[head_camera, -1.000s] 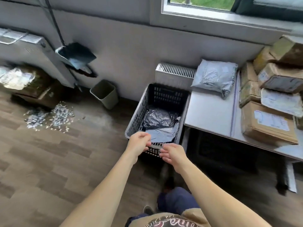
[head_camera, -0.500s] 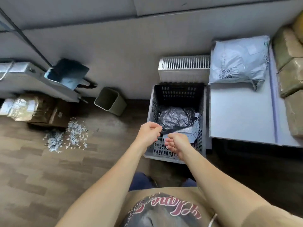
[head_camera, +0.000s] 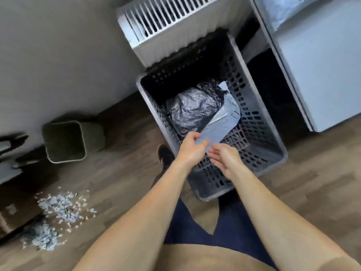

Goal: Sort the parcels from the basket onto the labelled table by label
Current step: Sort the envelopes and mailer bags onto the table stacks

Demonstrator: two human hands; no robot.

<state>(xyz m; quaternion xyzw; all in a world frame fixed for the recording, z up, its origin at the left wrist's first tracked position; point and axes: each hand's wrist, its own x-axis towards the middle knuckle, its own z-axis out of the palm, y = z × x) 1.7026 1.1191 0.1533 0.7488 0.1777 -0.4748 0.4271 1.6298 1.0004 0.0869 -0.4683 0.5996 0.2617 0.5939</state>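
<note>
A grey perforated basket (head_camera: 259, 106) stands on the floor beside the white table (head_camera: 316, 79). Inside it lie a crinkled black plastic parcel (head_camera: 191, 108) and, to its right, a flat light grey mailer (head_camera: 224, 120). Both hands are over the basket's near end. My left hand (head_camera: 192, 150) pinches the near corner of the grey mailer between thumb and fingers. My right hand (head_camera: 224, 160) is just beside it, palm up and fingers nearly straight, its fingertips at the mailer's near edge. Another grey bagged parcel (head_camera: 289, 12) lies on the table, cut off at the top right.
A white radiator (head_camera: 175, 22) stands against the wall behind the basket. An olive waste bin (head_camera: 68, 141) sits on the floor to the left, with a pile of shredded paper (head_camera: 58, 212) nearer me. My shoe (head_camera: 166, 155) is next to the basket's left side.
My head has leaned in over the basket, so it fills more of the view. Both hands have gone from the basket's near rim down to the grey mailer, and the left now pinches it.
</note>
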